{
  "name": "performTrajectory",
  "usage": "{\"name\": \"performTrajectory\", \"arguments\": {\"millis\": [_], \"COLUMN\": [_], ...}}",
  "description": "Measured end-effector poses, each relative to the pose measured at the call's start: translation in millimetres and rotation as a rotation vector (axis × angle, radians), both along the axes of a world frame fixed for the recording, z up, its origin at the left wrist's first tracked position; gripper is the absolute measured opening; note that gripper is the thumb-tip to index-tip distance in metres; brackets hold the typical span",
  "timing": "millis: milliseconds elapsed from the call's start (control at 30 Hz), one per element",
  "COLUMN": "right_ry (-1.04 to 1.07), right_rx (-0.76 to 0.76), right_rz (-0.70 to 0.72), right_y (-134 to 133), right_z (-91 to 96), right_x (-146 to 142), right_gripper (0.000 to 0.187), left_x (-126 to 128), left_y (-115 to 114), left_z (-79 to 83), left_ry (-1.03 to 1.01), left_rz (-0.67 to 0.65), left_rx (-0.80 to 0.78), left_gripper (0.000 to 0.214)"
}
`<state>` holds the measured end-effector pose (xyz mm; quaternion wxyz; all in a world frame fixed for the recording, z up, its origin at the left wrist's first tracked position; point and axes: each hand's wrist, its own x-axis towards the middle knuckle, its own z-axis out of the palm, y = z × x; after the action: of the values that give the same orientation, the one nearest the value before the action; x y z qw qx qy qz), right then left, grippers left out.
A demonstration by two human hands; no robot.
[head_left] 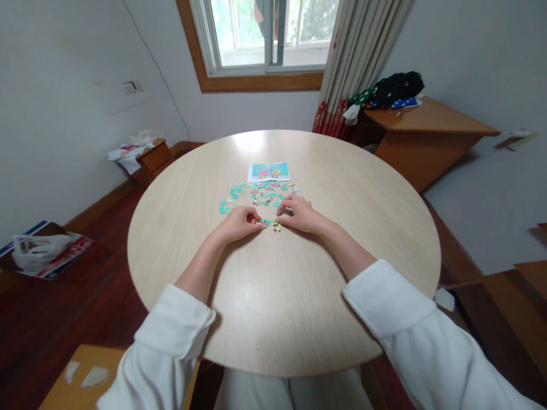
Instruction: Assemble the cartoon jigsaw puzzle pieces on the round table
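A small cluster of jigsaw puzzle pieces [270, 224], yellow, teal and pink, lies on the round table [277, 296] between my hands. My left hand [240, 224] is closed, its thumb and fingertips pinching at the cluster's left end. At the right end, my right hand [299, 214] has its thumb and index finger pressed on the pieces, the other fingers curled. Just beyond lie many loose puzzle pieces [243, 189], mostly teal, spread in a rough arc. Behind them is a picture sheet [269, 172] with pink and yellow cartoon figures. My fingertips partly hide the cluster's ends.
A window [267, 34] and a curtain [359, 51] are beyond the table. At the right, a wooden desk [436, 117] holds dark polka-dot cloth [397, 90]. A wooden stool [92, 370] stands at the lower left, and a plastic bag [40, 250] lies at the far left.
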<state>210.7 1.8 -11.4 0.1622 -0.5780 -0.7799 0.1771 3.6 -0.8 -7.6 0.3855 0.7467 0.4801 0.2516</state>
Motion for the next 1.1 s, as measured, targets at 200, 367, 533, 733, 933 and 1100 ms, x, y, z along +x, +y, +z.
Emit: {"name": "performTrajectory", "arguments": {"millis": [200,367,533,733,933,1100], "right_ry": [0.004,-0.002,0.004,0.011,0.006,0.015], "right_rx": [0.018,0.012,0.004,0.004,0.008,0.020], "right_rz": [0.012,0.009,0.002,0.000,0.003,0.014], "right_y": [0.9,0.9,-0.8,-1.1,-0.3,1.1], "right_z": [-1.4,-1.4,1.2,1.2,-0.2,-2.6], "right_x": [1.0,0.4,-1.0,-0.9,-0.1,0.5], "right_gripper": [0.014,0.014,0.013,0.013,0.013,0.013], "left_x": [0.2,0.4,1.8,1.8,0.2,-0.6], "left_y": [1.0,1.0,-1.4,-2.3,-2.9,-1.3], "left_z": [-3.0,-3.4,0.5,3.2,3.7,1.9], "left_ry": [0.014,0.052,0.083,0.118,0.122,0.136], "left_rz": [0.000,0.001,0.005,-0.011,-0.030,-0.040], "left_rx": [0.012,0.022,0.022,0.052,0.039,0.051], "left_gripper": [0.020,0.019,0.016,0.013,0.015,0.020]}}
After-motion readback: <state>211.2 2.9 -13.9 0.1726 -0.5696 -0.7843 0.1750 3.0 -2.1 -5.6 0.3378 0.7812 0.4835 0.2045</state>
